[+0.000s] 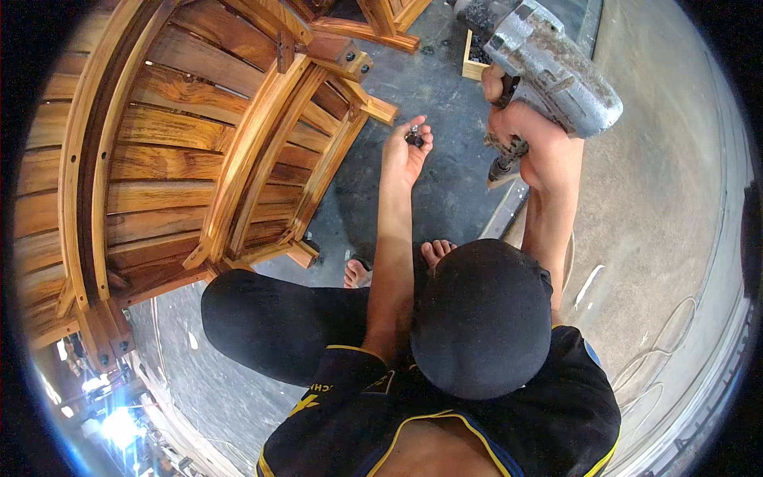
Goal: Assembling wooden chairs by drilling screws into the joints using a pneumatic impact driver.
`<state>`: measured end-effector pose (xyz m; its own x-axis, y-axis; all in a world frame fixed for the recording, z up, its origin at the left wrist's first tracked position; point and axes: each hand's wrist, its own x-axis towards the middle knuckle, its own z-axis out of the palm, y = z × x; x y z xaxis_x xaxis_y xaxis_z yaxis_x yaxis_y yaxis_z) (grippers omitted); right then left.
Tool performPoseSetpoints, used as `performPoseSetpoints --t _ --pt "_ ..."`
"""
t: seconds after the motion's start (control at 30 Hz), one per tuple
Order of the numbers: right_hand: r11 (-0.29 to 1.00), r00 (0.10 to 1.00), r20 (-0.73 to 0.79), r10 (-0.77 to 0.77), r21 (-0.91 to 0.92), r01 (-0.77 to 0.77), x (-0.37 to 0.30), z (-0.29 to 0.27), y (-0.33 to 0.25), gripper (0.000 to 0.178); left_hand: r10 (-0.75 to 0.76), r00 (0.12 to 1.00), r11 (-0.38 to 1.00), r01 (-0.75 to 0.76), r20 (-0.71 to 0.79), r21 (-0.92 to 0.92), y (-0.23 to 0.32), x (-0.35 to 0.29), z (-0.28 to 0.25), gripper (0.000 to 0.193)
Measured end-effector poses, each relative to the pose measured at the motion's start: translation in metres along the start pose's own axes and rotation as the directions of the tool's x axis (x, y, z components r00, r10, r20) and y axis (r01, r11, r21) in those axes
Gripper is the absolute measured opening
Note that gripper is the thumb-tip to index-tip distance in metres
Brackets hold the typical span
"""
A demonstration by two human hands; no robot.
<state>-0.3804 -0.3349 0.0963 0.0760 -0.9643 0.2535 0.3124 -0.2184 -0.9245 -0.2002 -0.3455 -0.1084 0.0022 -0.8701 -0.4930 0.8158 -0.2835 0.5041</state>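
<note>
My right hand [542, 141] is wrapped round the handle of a scuffed silver impact wrench [556, 75], held up over the floor on the right. A hose fitting [502, 168] sticks out from the bottom of its handle. In front of me, my left hand [404, 157] is palm up, with its fingers curled over a few small dark bolts [414, 137]; their exact shape is too small to tell. To the left of that hand lies a slatted wooden furniture frame [262, 159] with curved rails and dark bolt heads at its corner blocks.
A small wooden box [472, 70] of dark hardware stands beyond the wrench. Another wooden frame [373, 32] sits at the far side. A dark mat [350, 191] covers the floor under my feet. At the right, a thin cable [660, 350] loops over the concrete.
</note>
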Motion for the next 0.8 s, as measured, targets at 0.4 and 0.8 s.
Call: performPoseSetpoints --t 0.4,0.8 --pt "0.994 0.994 -0.019 0.104 0.032 -0.103 -0.002 -0.004 0.007 0.029 0.005 0.991 0.995 0.009 0.130 -0.102 0.011 -0.004 0.008 0.023" --pt "0.994 0.996 0.014 0.088 0.068 -0.089 -0.002 0.004 0.003 0.031 -0.095 0.988 0.995 0.096 -0.121 -0.002 -0.020 0.009 -0.032 0.031"
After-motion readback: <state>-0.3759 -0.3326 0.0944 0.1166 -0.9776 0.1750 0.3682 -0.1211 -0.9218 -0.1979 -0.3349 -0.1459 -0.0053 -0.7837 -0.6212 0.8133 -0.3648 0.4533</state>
